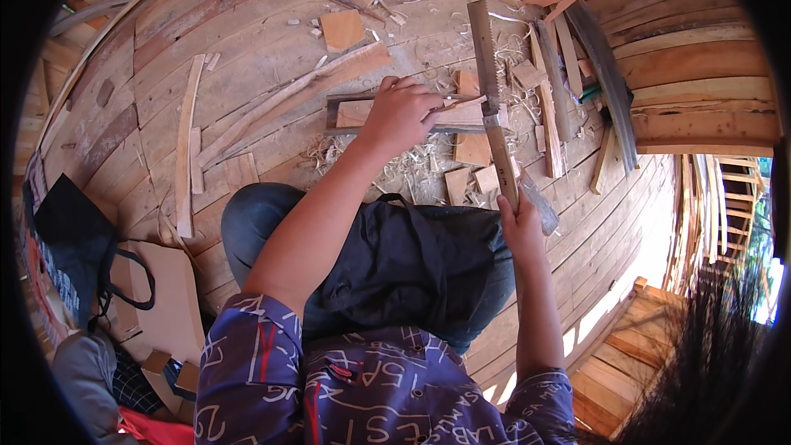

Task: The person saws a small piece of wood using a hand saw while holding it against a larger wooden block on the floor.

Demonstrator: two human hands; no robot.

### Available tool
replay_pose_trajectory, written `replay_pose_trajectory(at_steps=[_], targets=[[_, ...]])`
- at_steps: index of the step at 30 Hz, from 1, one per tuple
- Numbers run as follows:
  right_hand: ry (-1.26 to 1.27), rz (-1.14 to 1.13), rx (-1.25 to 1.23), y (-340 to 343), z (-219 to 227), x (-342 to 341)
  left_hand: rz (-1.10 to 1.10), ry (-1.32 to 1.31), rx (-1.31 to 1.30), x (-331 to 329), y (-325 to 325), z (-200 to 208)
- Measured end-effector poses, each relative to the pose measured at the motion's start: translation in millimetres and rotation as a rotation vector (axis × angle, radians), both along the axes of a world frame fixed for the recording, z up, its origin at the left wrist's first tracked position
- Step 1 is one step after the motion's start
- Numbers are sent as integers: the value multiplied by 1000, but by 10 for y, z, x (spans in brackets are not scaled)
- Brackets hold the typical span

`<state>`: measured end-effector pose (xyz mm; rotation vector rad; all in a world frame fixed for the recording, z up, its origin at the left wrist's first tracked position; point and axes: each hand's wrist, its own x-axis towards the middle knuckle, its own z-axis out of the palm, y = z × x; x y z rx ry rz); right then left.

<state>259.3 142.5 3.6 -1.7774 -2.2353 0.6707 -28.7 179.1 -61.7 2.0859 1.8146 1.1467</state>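
My right hand (523, 229) is wrapped round the long wooden handle of a pull saw (501, 161), whose narrow toothed blade points away from me. My left hand (404, 114) is closed on a thin wooden strip (460, 105) that sticks out to the right. The strip's far end meets the saw near the base of the blade; I cannot tell how deep any cut is. Below my left hand lies a flat wooden board (354, 114) on a darker plank. The fingertips of my left hand are partly hidden.
Shavings and small wood blocks (472, 149) lie around the board. Long strips (189, 148) rest at the left, more planks (606, 82) at the right. A cardboard box (161, 280) and a black bag (74, 231) stand at the lower left. Black cloth (395, 264) covers my lap.
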Motion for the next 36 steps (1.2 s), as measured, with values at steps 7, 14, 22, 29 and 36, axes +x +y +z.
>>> replay_pose_trajectory(at_steps=[7,14,22,29,36], targets=[[41,32,-12,17,61,8,33,-46,29,20,-24,3],[-350,-51,42,278,-12,76,75,149,-672,-37,-142,-141],[-436,-10,40,391,-220,189,69,339,-970,-102,-76,-409],[-174,-166,221,446,185,-11,29,269,-986,-85,-87,-497],[-436,-57,-42,509,-315,275,37,328,-984,-69,-65,-510]])
